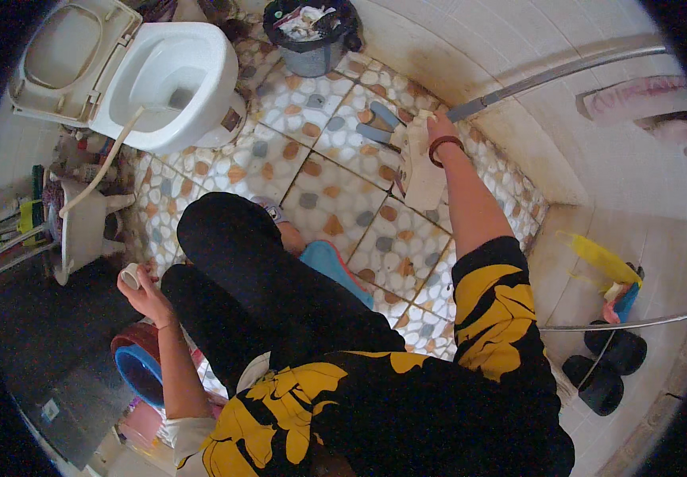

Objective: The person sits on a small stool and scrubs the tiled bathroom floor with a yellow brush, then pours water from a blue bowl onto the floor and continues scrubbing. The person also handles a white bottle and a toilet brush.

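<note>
My left hand is closed around a small white cylinder with a hollow round end; whether it is a cap or a small cup is unclear. My right hand, with a dark red bracelet at its wrist, reaches toward the wall and grips the top of a cream-coloured flat piece, whose exact kind I cannot tell. Grey curved strips lie just left of that piece. A grey pipe along the wall ends visually beside my right hand.
A white toilet with raised lid stands far left, a cream hose-like length crossing its rim. Nearby are a white stool, a full waste bin, a blue basin and black slippers. Pebble-patterned tiles cover the floor.
</note>
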Demonstrator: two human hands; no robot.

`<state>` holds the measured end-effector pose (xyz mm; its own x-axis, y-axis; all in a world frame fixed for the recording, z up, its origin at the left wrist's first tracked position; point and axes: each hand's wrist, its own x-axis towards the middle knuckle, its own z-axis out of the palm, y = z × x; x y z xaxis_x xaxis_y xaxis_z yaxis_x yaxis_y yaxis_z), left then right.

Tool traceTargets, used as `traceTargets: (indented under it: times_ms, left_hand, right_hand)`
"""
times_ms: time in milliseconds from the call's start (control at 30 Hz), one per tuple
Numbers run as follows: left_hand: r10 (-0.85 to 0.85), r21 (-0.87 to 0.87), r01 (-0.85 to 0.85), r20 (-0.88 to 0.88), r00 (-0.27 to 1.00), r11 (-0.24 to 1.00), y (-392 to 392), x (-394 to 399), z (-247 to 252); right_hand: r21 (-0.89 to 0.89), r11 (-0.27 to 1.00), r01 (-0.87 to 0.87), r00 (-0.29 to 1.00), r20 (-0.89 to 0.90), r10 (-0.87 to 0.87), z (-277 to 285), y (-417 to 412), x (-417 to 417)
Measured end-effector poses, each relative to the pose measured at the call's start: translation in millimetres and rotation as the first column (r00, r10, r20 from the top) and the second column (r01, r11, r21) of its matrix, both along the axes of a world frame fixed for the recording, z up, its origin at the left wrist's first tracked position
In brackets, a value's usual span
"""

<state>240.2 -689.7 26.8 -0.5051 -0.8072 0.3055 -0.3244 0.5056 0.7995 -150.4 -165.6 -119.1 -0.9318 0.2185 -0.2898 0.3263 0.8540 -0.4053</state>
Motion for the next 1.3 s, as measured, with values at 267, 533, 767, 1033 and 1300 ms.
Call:
traceTargets:
  times_ms: [267, 533, 767, 1033, 1300]
  left_hand:
    - [0.048, 0.0, -0.048, -0.014, 0.999, 0.999, -6.3, 9.0, -3.7]
    - [0.009, 0.071, -0.007, -0.017, 1.0, 0.997, -2.3, -10.7, -4.1]
    - [-0.027, 0.035, 0.026, 0.039, 0.999, 0.999, 2.3, -15.7, -10.4]
    - [0.004, -0.069, 0.003, 0.096, 0.995, 0.998, 6.9, -12.2, 1.2]
    - [0.066, -0.061, -0.06, 0.095, 0.993, 0.996, 2.0, -4.2, -1.8]
  right_hand:
    - [-0.219, 0.975, -0.036, 0.977, -0.214, -0.012, 11.9, 12.0, 100.6]
    - [-0.078, 0.996, 0.051, 0.995, -0.077, -0.057, -22.7, 57.5, 174.5]
    - [-0.065, 0.987, -0.145, 0.988, -0.06, 0.141, -30.9, 52.5, 154.4]
    - [0.076, 0.934, -0.348, 0.936, 0.088, 0.342, -26.9, -32.8, 15.9]
    - [0.033, 0.963, -0.267, 0.928, -0.261, 0.266, -0.7, -70.3, -23.3]
